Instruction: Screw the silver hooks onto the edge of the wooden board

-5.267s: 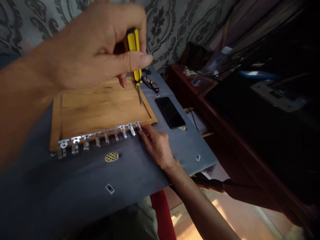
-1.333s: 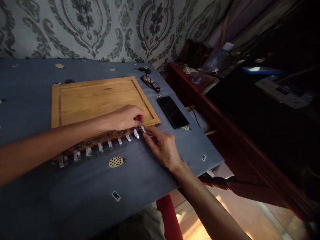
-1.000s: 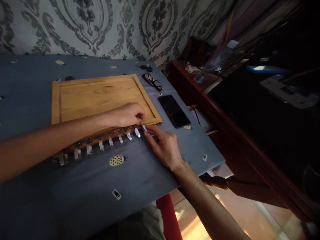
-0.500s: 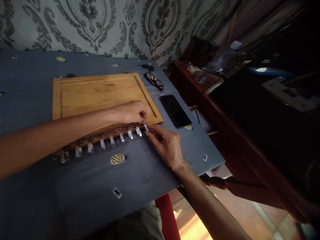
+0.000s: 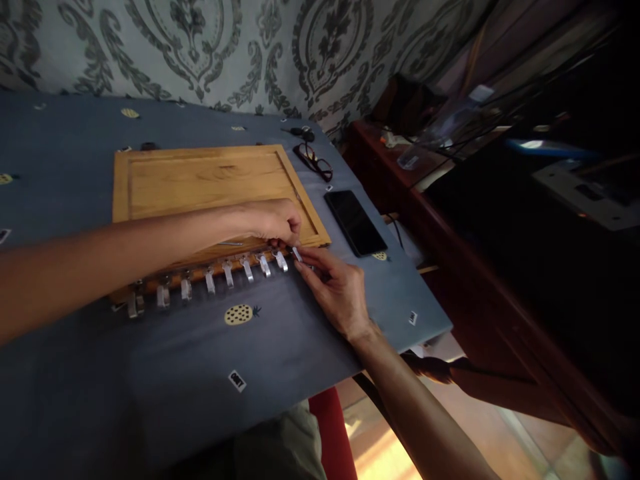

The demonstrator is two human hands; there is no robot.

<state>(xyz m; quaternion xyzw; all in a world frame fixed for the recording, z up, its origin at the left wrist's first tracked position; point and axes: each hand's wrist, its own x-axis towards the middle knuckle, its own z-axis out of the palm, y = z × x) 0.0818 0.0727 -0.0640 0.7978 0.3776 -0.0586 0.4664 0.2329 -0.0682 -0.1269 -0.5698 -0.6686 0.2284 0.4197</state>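
A framed wooden board (image 5: 210, 183) lies on the table, with a row of shiny metal hooks (image 5: 229, 273) along its near edge. At the right end of that row, my right hand (image 5: 340, 290) pinches one small metal hook (image 5: 297, 254) between thumb and fingers. My left hand (image 5: 280, 220) is closed just above this hook, over the board's near right corner. Its fingertips point down at the edge, and whatever they hold is hidden. A thin metal piece (image 5: 231, 243) lies on the board below my left wrist. My left forearm covers part of the board.
Right of the board lie a black phone (image 5: 356, 223), eyeglasses (image 5: 314, 162) and keys (image 5: 303, 133) on the blue patterned tablecloth (image 5: 180, 387). A dark wooden cabinet (image 5: 500, 313) stands to the right, with a clear bottle (image 5: 450, 127) on it.
The view has shifted slightly, so everything sits a little further right. Both hands stay at the same end hook, with only small finger movement.
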